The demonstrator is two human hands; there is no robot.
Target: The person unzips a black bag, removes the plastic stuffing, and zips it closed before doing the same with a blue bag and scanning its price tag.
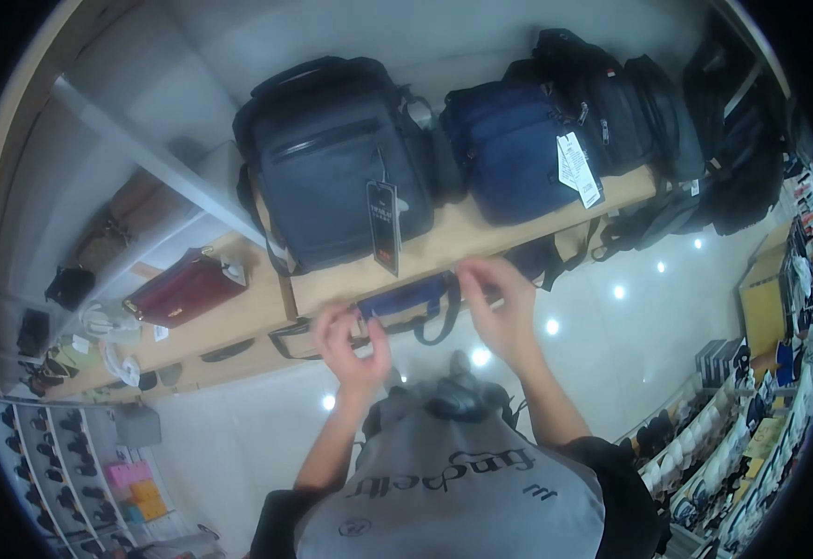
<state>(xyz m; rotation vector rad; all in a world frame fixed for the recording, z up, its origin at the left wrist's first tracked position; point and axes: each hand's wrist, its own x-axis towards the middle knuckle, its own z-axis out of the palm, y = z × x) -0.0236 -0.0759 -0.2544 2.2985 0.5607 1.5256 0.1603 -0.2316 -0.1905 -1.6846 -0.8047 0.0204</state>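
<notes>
My left hand [351,349] is raised in front of the shelf edge, fingers curled and thumb tip near the index fingertip. A small bluish bit shows at its fingertips, too blurred to name. My right hand [502,307] is higher, close to the shelf edge, its thumb and fingers drawn together in a pinch; whatever they hold is hidden. Between and behind the hands is a dark blue bag [406,296] with a black strap, lower than the shelf top. Above stands a dark grey backpack [337,158] with a hanging black tag [383,226].
A navy backpack [509,158] with a white tag [578,170] stands on the wooden shelf [351,284], beside several black bags [611,102]. On the left lies a maroon purse [183,291]. Shoe racks [53,456] are at lower left, and stocked shelves [714,447] at lower right.
</notes>
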